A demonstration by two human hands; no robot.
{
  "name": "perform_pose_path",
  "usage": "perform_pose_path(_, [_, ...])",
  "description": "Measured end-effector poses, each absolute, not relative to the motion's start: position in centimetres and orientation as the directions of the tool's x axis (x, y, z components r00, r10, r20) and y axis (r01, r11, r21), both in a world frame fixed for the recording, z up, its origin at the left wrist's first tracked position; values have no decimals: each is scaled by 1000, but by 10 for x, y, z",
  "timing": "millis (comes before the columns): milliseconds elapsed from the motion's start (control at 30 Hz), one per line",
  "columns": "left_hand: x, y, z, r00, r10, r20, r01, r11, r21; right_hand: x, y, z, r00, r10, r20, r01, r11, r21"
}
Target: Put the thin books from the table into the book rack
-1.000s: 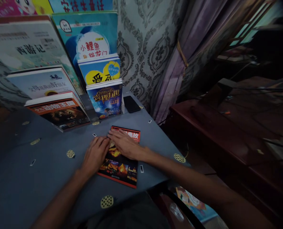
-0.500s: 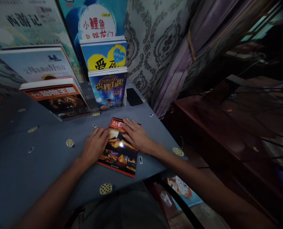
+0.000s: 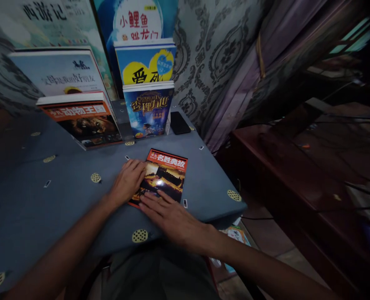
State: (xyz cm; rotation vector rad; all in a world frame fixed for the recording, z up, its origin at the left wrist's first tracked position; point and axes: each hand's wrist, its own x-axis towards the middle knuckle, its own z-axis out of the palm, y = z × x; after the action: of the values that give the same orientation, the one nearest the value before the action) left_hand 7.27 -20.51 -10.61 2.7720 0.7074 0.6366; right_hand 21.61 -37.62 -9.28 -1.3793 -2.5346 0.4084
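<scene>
A thin book with a red title band and a dark, golden cover lies closed and flat on the grey-blue tablecloth. Against its left edge rests my left hand, fingers stretched out and touching the cover's side. My right hand lies flat across the lower part of the cover, fingers extended and pointing left; it hides most of the bottom pictures. Neither hand grips anything.
Behind the book stand upright books, among them one with a lion, a dark blue one and a yellow-and-blue one. A black phone lies beside them. Right of the table are a curtain and a dark red surface.
My right hand has slid from the top right of the cover down to its lower part, uncovering the title. My left hand stays at the left edge. The view has shifted slightly.
</scene>
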Motion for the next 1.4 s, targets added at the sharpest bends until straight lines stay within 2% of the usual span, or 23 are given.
perform_pose_path(100, [73, -203, -108, 787, 501, 360, 378, -853, 360, 206, -369, -80, -580, 813, 39, 751, 553, -362])
perform_pose_path(233, [72, -205, -109, 770, 530, 355, 369, -824, 431, 199, -356, -78, -602, 790, 115, 709, 595, -379])
perform_pose_path(333, [74, -205, -108, 759, 553, 344, 397, -811, 429, 203, -341, -92, -624, 770, 135, 686, 622, -377])
perform_pose_path(533, [75, -210, -99, 769, 555, 315, 432, -816, 383, 227, -335, -120, -613, 735, 292, 635, 677, -371])
perform_pose_path(633, [73, -212, -99, 769, 557, 313, 447, -819, 361, 247, -353, -122, -548, 791, 272, 700, 612, -368])
perform_pose_path(800, [73, -210, -101, 799, 509, 320, 405, -849, 340, 289, -364, -116, -311, 907, 283, 835, 403, -375])
perform_pose_path(900, [75, -216, -96, 795, 539, 277, 471, -837, 276, 311, -351, -113, -204, 931, 304, 889, 306, -342])
perform_pose_path(1067, [79, -238, -91, 803, 579, 138, 575, -815, 77, 324, -336, -104, -70, 951, 302, 936, 167, -309])
perform_pose_path(1200, [80, -245, -102, 820, 547, 172, 550, -835, 33, 317, -340, -97, -52, 952, 301, 956, 135, -261])
perform_pose_path(1300, [84, -238, -105, 848, 481, 223, 500, -865, -33, 311, -347, -99, 3, 944, 329, 963, 86, -257])
perform_pose_path(1400, [89, -219, -96, 907, 351, 232, 387, -912, -133, 305, -360, -104, 86, 925, 371, 965, 15, -261])
